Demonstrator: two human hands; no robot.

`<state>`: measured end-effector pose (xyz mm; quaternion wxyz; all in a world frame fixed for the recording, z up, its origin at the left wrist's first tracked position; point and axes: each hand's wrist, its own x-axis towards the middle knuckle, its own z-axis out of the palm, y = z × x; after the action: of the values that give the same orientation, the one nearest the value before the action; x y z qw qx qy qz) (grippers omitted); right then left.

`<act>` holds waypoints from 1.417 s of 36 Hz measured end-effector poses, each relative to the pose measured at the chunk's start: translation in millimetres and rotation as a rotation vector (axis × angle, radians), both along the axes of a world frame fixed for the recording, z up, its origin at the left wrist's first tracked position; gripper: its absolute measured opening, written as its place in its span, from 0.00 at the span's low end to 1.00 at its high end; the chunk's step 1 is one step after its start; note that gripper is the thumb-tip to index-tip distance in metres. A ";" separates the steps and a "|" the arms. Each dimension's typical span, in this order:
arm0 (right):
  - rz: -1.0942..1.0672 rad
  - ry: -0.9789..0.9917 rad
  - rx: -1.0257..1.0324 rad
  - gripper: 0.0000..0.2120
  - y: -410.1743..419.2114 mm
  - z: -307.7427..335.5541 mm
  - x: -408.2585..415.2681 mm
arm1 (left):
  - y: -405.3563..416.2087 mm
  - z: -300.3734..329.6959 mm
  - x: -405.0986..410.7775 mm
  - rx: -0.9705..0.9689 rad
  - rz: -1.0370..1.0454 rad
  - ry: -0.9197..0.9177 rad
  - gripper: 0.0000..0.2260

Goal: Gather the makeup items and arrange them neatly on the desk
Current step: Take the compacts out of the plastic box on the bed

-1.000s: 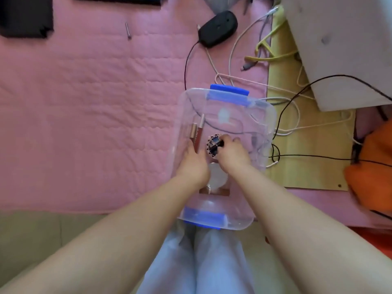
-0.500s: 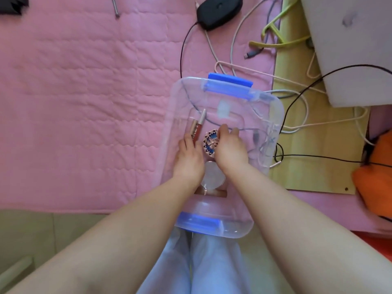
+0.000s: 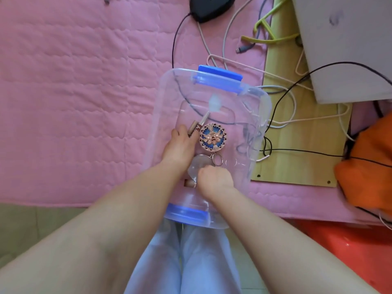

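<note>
Clear plastic box [image 3: 250,124] holds a round, ornate blue-and-gold compact [image 3: 212,136].

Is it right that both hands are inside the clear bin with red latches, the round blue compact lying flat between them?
Not quite: the head view shows blue latches on the clear bin, not red. Both the left hand and right hand are inside, with the round blue compact flat between them.

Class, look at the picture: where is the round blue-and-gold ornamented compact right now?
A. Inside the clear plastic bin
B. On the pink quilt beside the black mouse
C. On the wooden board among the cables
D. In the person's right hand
A: the compact lies inside the clear bin, just beyond both hands, with neither hand gripping it.
</note>
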<state>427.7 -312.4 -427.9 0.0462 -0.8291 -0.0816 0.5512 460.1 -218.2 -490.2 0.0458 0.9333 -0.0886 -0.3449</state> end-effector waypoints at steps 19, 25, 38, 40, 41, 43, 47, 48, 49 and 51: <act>-0.263 0.155 -0.036 0.18 5.1 -3.3 -4.6 | -2.7 27.7 6.6 -0.320 0.856 0.340 0.18; -0.481 0.112 0.019 0.16 3.5 18.5 -9.0 | -2.0 54.5 2.7 -0.470 0.974 0.343 0.13; -0.875 -0.141 0.195 0.08 -0.6 135.7 11.8 | 24.7 189.4 0.4 -0.811 1.068 0.288 0.13; -0.811 -0.160 0.240 0.09 3.8 155.7 15.7 | 32.1 212.2 -5.6 -0.872 1.095 0.278 0.10; -0.777 -0.170 0.257 0.13 6.6 164.9 17.1 | 36.1 222.8 -9.6 -0.893 1.103 0.274 0.10; -0.697 -0.191 0.292 0.17 13.5 184.1 19.8 | 44.2 243.1 -18.3 -0.924 1.111 0.256 0.09; -0.525 -0.276 0.367 0.16 33.2 230.5 27.1 | 67.3 282.9 -35.0 -0.923 1.133 0.138 0.13; -0.505 -0.303 0.389 0.15 39.1 243.4 26.1 | 74.4 291.7 -41.1 -0.906 1.141 0.101 0.14; -0.495 -0.327 0.415 0.16 45.5 253.7 24.0 | 81.1 299.8 -47.9 -0.890 1.156 0.060 0.15; -0.531 -0.342 0.489 0.18 59.3 270.6 17.8 | 94.1 315.0 -62.2 -0.870 1.198 -0.025 0.16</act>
<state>445.4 -253.2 -157.3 0.3689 -0.8657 0.0003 0.3384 397.9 -124.1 -175.2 0.5911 0.7230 0.3067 -0.1840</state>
